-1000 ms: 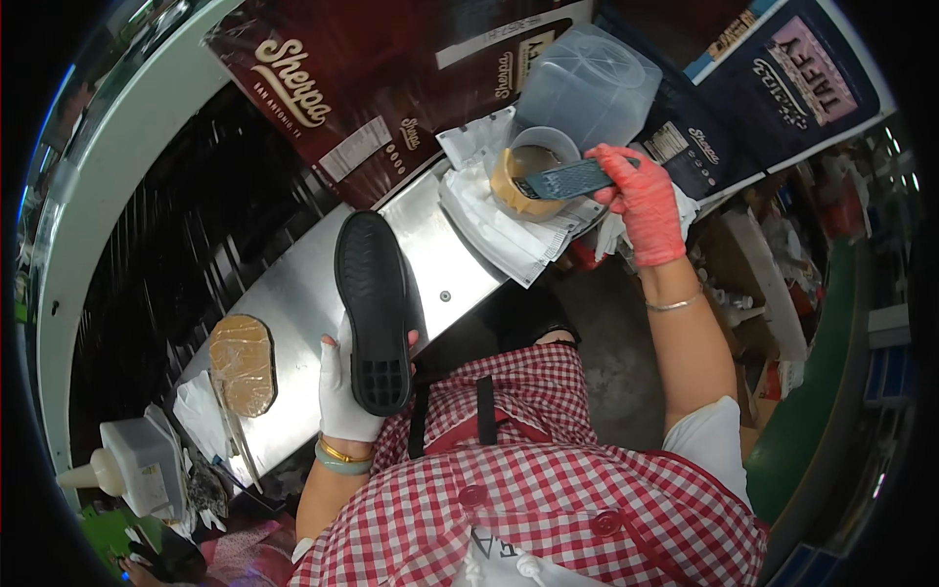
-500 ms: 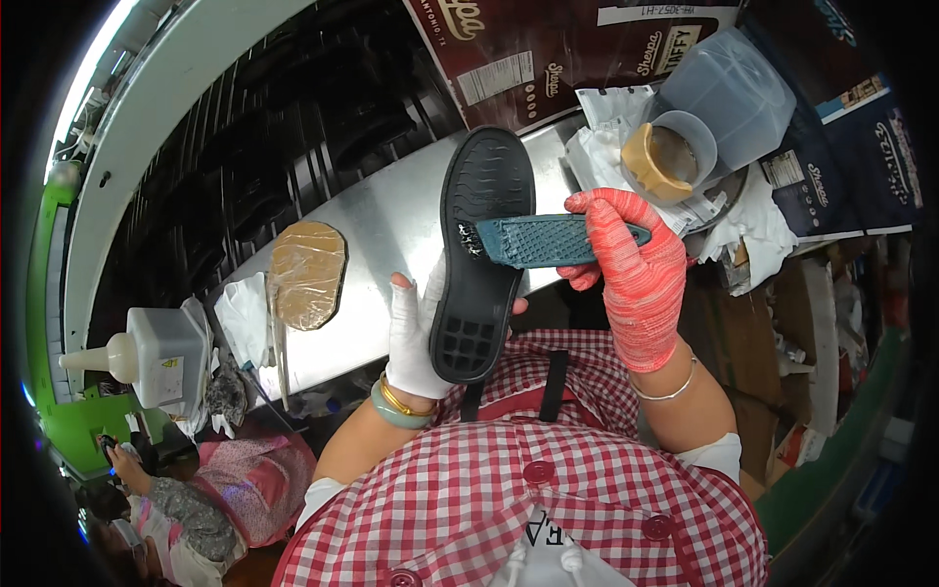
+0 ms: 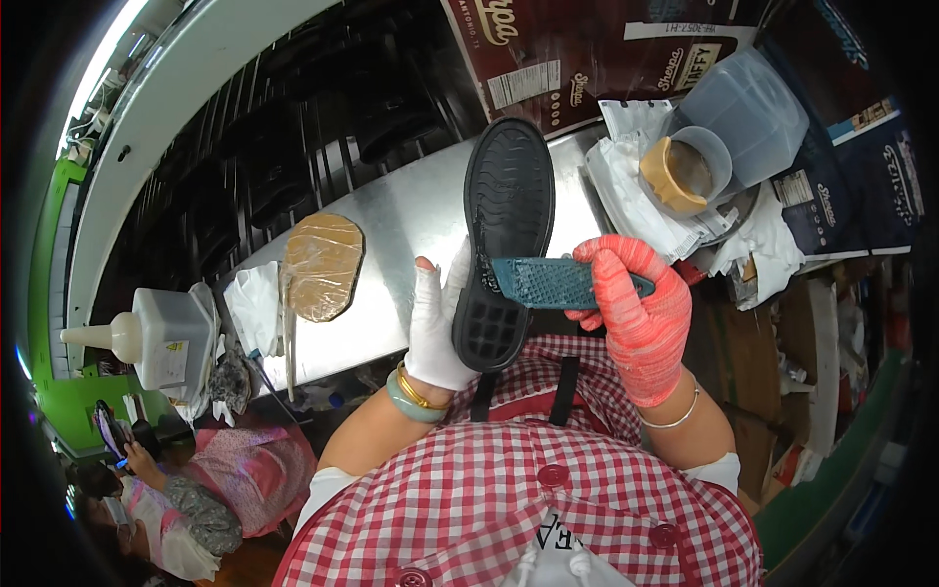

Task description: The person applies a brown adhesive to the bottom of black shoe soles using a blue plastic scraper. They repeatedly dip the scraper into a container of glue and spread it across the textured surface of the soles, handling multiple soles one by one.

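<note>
A black shoe sole (image 3: 510, 191) stands lengthwise in front of me, its treaded toe end pointing away and its square-pocketed heel toward my apron. My left hand (image 3: 436, 333), in a white glove with bare fingertips, holds it from the left and beneath, so most of its fingers are hidden. In a red-pink glove, my right hand (image 3: 641, 318) grips a flat teal brush (image 3: 546, 283) with a cross-hatched handle. The brush's left end lies against the sole's middle, just above the heel pockets. Glossy wet traces show there.
A metal bench (image 3: 391, 220) carries a film-wrapped tan oval pad (image 3: 323, 267). A nozzled bottle (image 3: 174, 342) stands left. At the right are a translucent cup (image 3: 712, 155), a plastic jug (image 3: 755, 108) and crumpled white paper (image 3: 763, 240). Black soles (image 3: 264, 147) line the rack behind. Another person (image 3: 210, 509) sits lower left.
The brush has shifted down along the sole, from its middle toward the heel pockets. The white smear there has thinned out. The whole view has swung slightly, moving things rightward.
</note>
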Demonstrator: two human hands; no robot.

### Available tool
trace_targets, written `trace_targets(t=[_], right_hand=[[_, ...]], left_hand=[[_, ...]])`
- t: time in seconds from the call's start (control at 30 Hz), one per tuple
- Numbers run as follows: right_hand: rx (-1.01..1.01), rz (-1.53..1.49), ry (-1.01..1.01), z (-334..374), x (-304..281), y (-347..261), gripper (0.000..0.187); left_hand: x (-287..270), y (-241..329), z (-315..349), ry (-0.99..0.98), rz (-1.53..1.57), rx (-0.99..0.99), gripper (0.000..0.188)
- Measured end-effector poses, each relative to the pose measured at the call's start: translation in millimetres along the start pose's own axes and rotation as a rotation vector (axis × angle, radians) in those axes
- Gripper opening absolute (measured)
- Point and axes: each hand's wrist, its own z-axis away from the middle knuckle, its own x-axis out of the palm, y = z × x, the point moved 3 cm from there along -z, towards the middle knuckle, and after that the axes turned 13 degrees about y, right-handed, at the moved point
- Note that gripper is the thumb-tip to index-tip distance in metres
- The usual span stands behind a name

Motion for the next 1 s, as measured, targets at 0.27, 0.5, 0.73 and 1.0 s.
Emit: trace_targets(t=[0.27, 0.5, 0.73, 1.0], right_hand=[[-0.041, -0.054, -0.068, 13, 5, 5, 0.019], [-0.022, 0.059, -0.109, 23, 1, 2, 0.017], [-0.148, 0.184, -0.205, 25, -2, 3, 0.015], [-0.108, 0.285, -0.442, 15, 6, -14, 0.017]], left_hand=[[9, 1, -4, -0.051, 0.197, -0.025, 0.079], [12, 4, -3, -0.05, 0.212, -0.024, 0.077], [10, 4, 0, -0.104, 0.185, -0.087, 0.082], [2, -1, 4, -0.126, 0.058, -0.225, 0.087]])
